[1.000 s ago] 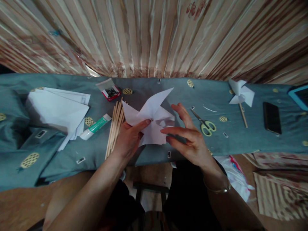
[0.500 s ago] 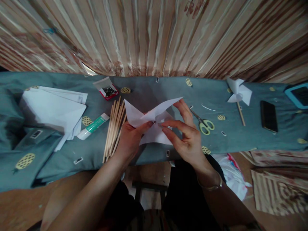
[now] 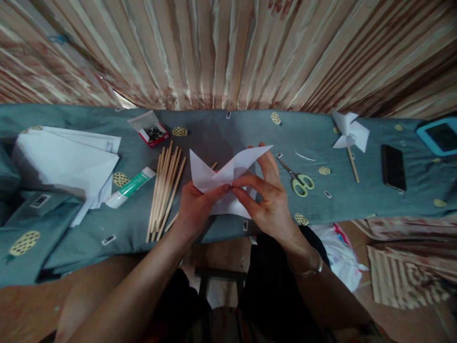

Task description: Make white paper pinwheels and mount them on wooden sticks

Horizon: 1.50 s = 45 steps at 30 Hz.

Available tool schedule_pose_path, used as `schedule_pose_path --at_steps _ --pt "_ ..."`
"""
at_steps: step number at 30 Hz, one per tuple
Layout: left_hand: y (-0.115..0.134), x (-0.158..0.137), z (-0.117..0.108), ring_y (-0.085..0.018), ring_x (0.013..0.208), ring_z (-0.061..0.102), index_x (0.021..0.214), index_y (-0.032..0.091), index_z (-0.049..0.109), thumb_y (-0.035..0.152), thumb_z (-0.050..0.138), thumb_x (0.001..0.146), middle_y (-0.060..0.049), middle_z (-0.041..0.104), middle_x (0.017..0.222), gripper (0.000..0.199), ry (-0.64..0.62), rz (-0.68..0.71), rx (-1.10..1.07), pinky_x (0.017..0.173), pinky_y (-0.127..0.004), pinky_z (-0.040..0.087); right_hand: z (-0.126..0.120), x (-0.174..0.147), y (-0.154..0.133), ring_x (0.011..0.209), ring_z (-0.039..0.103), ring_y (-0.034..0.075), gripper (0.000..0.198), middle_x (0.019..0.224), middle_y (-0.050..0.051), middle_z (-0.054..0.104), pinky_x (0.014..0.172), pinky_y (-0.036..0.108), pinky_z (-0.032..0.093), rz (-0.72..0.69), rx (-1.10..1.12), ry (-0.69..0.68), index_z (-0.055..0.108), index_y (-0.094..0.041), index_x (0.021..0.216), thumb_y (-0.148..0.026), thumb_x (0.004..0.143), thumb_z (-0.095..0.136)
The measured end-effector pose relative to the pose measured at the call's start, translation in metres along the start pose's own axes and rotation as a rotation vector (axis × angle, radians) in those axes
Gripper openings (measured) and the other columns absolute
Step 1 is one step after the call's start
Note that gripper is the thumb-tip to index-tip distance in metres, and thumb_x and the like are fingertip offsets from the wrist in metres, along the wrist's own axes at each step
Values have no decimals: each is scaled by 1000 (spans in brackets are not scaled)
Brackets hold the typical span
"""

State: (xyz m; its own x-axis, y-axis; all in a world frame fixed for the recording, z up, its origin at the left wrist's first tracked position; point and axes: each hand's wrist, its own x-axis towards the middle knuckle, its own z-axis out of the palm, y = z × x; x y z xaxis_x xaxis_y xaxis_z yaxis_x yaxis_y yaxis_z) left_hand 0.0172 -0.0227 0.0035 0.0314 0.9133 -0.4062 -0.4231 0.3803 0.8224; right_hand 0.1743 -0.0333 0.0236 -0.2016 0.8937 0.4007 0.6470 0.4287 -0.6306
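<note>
A white paper pinwheel (image 3: 228, 202) is held over the middle of the cloth-covered table. My left hand (image 3: 194, 207) is closed on its left side, the thumb pressing near the centre. At that centre the thumb and forefinger of my right hand (image 3: 271, 200) are pinched together, and the paper's upper right blade rests near my other fingers. Whether something small sits in the pinch is too hard to make out. Beside my left hand lie several wooden sticks (image 3: 162, 190); one stick partly shows behind the hand and paper.
Left of the sticks are a glue tube (image 3: 130, 187), a small red box of metal pins (image 3: 153, 133) and white paper sheets (image 3: 67, 157). To the right lie green-handled scissors (image 3: 300, 182), a finished pinwheel (image 3: 350, 133), a black phone (image 3: 393, 166) and a blue-framed device (image 3: 441, 136).
My right thumb and forefinger have closed in on the pinwheel's centre, next to my left thumb. The whole view has shifted slightly, so the table items appear a little further left.
</note>
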Motion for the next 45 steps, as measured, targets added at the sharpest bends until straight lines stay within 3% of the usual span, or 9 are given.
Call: schedule_pose_path --at_steps 5,9,19,24,28,34,38,41,45 --pt "2 -2 1 -14 64 65 76 17 77 23 86 59 -1 75 73 20 -12 25 35 65 -26 52 2 1 3 146 37 25 6 138 1 59 119 53 34 123 85 -48 67 -28 88 -22 87 66" --pt "4 -3 0 -18 68 68 79 16 77 25 86 60 -3 76 78 22 -8 57 82 69 -30 54 2 1 6 142 43 24 5 129 3 64 118 53 35 140 113 -82 65 -29 86 -24 88 65" --pt "13 1 -2 -17 68 68 78 17 76 22 86 59 -2 76 76 22 59 63 31 68 -28 55 -7 2 10 143 42 24 5 134 4 62 117 51 35 154 246 -105 63 -26 84 -26 89 64" --pt "22 4 -4 -19 76 71 78 18 74 19 87 55 -2 77 82 26 120 43 -99 73 -30 57 -18 -5 48 146 36 32 9 148 8 51 117 62 27 225 26 34 67 -22 82 -30 85 66" --pt "24 4 -5 -22 83 72 84 19 75 18 85 59 -3 78 88 27 106 22 -136 78 -33 58 -15 -16 61 147 33 34 9 145 8 55 115 65 28 172 -149 -70 69 -21 78 -24 84 63" --pt "24 4 -2 -21 79 73 86 17 74 14 85 56 -3 78 86 31 107 11 -186 75 -31 59 -28 -12 39 141 44 27 17 142 3 58 118 57 32 121 -3 38 72 -29 102 -24 86 67" --pt "22 4 0 -22 79 74 88 15 74 16 85 57 -5 79 86 33 91 -7 -171 74 -32 59 -35 -8 17 150 28 24 36 159 -5 38 123 51 28 113 187 -137 68 -35 120 -20 88 66" --pt "19 2 2 -24 82 74 89 14 73 16 84 58 -6 78 86 33 54 -5 -164 77 -35 59 -31 -9 9 153 19 26 31 162 -10 30 124 51 25 95 259 -232 72 -35 114 -19 88 65" --pt "15 0 5 -24 77 73 83 13 73 19 84 58 -8 78 85 29 45 -28 -133 72 -34 58 -20 -8 7 151 26 27 18 157 -9 39 124 55 24 83 295 -181 77 -33 95 -19 87 68"
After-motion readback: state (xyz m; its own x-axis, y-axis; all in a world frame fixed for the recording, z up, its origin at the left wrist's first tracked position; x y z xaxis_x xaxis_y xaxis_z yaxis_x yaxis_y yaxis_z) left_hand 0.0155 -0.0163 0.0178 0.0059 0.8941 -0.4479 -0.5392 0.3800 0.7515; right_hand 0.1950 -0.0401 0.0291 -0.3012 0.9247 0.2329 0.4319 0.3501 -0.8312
